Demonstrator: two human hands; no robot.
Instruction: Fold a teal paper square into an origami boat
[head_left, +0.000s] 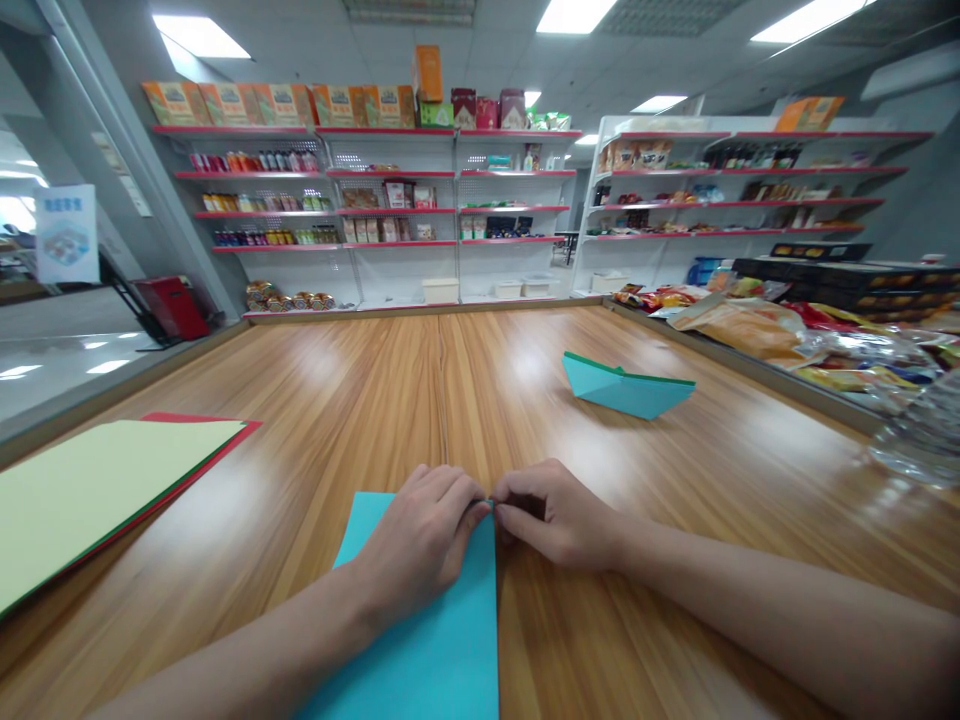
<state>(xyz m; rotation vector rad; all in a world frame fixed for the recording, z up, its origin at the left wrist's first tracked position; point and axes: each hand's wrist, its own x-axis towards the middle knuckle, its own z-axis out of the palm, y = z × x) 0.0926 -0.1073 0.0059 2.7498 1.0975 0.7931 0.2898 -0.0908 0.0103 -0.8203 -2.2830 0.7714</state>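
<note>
A sheet of light blue paper (pixel 442 660) lies on the wooden table in front of me, with a straight edge along its right side. My left hand (pixel 431 525) rests on the sheet, its fingers curled and pinching the paper at the upper right corner. Against that same corner, my right hand (pixel 551 515) closes thumb and forefinger on the paper's edge. The fingertips of both hands nearly touch. Farther back to the right stands a folded blue paper boat (pixel 630 388) with a green rim, apart from both hands.
A stack of coloured paper (pixel 112 480), pale yellow on top with green and red below, lies at the left. Snack packets (pixel 757 330) and a clear plastic bottle (pixel 922 430) are along the right side. Stocked shelves (pixel 390 175) stand beyond the table's far edge.
</note>
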